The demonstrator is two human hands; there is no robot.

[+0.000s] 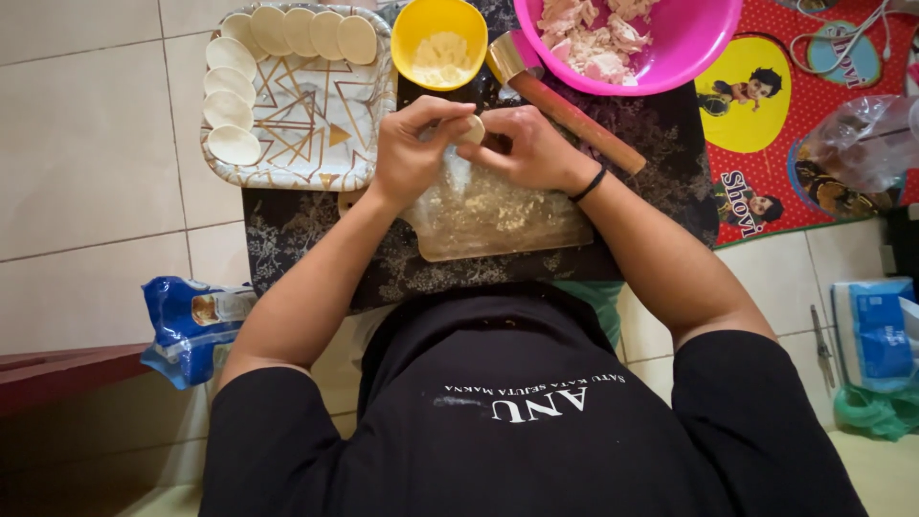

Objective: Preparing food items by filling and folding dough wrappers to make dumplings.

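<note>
Tiled floor, dark patterned mat (306, 230). Left hand (412, 148) and right hand (526, 148) pinch small dough disc (471, 129) over floured board (498, 220). Dough likely soft, light, tearable; grip closed at edges, fingertips only.

Pink bowl (670, 57) cut off by top edge.

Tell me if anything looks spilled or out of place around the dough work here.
Nothing is spilled. Both the left hand and right hand pinch a small dough round over the floured board. The only oddity: a blue packet lies crumpled on the floor tiles.
</note>
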